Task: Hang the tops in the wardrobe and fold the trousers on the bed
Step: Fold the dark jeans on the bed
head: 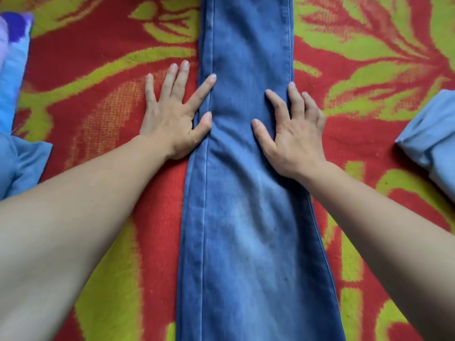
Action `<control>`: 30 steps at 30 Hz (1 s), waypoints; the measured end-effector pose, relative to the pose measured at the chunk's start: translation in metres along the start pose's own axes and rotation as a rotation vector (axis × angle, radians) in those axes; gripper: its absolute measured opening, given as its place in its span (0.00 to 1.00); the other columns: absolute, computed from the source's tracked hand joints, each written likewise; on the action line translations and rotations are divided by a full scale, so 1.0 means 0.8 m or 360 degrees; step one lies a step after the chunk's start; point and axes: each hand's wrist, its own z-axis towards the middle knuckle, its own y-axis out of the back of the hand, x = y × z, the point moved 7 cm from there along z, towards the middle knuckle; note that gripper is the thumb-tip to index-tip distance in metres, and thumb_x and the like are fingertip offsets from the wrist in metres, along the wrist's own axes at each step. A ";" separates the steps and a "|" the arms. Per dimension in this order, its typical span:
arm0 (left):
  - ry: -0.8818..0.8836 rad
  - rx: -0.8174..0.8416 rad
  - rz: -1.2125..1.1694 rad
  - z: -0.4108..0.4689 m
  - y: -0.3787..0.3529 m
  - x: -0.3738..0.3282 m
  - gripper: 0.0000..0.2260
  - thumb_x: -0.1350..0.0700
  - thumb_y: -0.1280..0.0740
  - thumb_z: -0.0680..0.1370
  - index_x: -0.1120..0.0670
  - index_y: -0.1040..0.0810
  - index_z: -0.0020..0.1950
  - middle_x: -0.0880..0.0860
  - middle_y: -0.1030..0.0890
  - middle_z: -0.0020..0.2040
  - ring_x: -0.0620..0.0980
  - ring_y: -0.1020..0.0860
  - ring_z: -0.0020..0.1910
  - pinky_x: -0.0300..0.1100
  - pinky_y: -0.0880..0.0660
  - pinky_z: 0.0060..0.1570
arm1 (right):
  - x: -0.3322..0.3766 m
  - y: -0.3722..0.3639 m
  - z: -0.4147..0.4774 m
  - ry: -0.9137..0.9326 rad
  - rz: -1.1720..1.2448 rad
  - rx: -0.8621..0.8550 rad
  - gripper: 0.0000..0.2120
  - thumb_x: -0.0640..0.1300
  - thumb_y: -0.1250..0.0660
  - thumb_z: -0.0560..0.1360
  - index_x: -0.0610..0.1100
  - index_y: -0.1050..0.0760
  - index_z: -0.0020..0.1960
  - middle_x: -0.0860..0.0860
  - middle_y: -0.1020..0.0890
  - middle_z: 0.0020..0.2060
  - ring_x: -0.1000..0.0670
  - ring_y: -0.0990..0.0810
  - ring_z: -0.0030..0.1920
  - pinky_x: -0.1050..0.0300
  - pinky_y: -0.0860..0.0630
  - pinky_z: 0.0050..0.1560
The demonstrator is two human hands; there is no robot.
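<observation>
Red-and-green blanket (98, 124), one pair of jeans (248, 217) (legs stacked), left hand (172, 119), right hand (295, 136), two flat palms pressing.

Bare left forearm (81, 212) in shot, bare right forearm (389, 217) too, uncovered all the way to the wrists. The left hand (172, 119): slim fingers, short plain nails. The right hand (296, 136), same story, short plain nails, knuckles and tendons standing out on its back.
</observation>
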 end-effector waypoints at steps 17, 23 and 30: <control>-0.0070 -0.0109 -0.0063 0.009 -0.012 0.011 0.35 0.32 0.51 0.76 0.44 0.50 0.81 0.59 0.46 0.80 0.59 0.46 0.79 0.67 0.50 0.72 | 0.004 0.044 0.237 -0.0810 0.2122 0.0815 0.10 0.47 0.33 0.77 0.43 0.18 0.53 0.48 0.13 0.49 0.48 0.13 0.50 0.51 0.17 0.53; 0.0038 0.0095 -0.0032 0.009 -0.009 0.008 0.34 0.31 0.54 0.77 0.42 0.53 0.80 0.55 0.50 0.81 0.55 0.52 0.80 0.63 0.56 0.75 | 0.024 0.109 0.214 -0.0529 0.2199 0.0419 0.16 0.32 0.33 0.74 0.36 0.21 0.62 0.40 0.15 0.53 0.41 0.14 0.52 0.44 0.17 0.52; 0.0545 0.0260 -0.1270 0.010 0.033 0.022 0.20 0.58 0.37 0.80 0.49 0.27 0.72 0.55 0.39 0.79 0.49 0.45 0.79 0.46 0.53 0.77 | 0.022 0.194 0.097 -0.0047 0.1236 -0.0001 0.10 0.35 0.31 0.67 0.39 0.20 0.48 0.53 0.20 0.41 0.58 0.23 0.39 0.61 0.23 0.40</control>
